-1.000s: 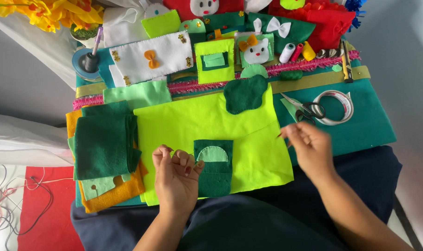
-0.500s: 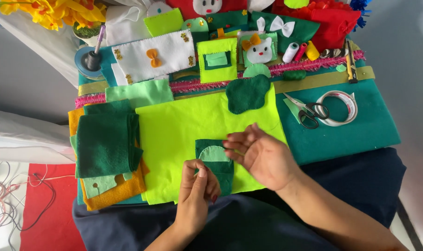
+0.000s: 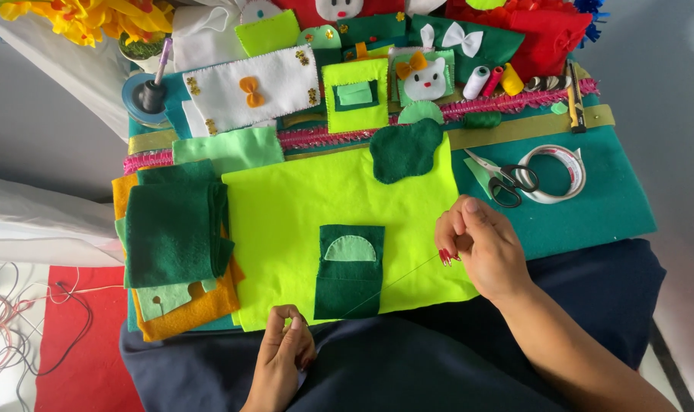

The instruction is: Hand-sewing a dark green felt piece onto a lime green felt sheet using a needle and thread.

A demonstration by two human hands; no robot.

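Dark green felt pocket (image 3: 350,272) on lime sheet (image 3: 286,221) | R hand (image 3: 480,248) fingers pinch thread (image 3: 396,284) | L hand (image 3: 282,358) fingers curled at sheet edge

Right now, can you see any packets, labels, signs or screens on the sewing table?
None that I can make out: no packets, signs or screens.
Closest thing: a roll of white tape, a ring lying flat on the teal felt beside the scissors; any marks on it are too small to tell.
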